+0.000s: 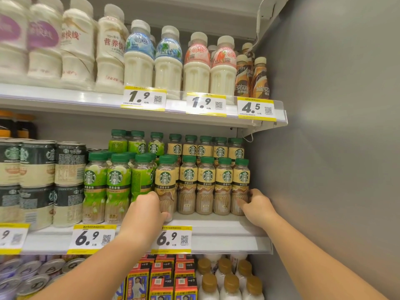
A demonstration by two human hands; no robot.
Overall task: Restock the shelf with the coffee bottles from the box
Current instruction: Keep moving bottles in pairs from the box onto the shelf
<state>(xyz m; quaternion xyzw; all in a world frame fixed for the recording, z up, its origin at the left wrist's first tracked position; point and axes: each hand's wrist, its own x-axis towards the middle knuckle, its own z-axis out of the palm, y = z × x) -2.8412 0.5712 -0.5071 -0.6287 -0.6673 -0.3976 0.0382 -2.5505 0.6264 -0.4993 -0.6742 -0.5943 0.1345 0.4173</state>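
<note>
Coffee bottles (202,187) at shelf (216,232) edge, both hands (147,211) gripping end ones.

Two bare forearms, bare hands (144,211), no sleeves, nothing worn

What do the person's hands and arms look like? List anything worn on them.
Both arms are bare as far as the view shows: no sleeve in sight. The left hand and the right hand wear no gloves. No watch, bracelet or ring shows on either wrist or on the visible fingers. No markings show.
</note>
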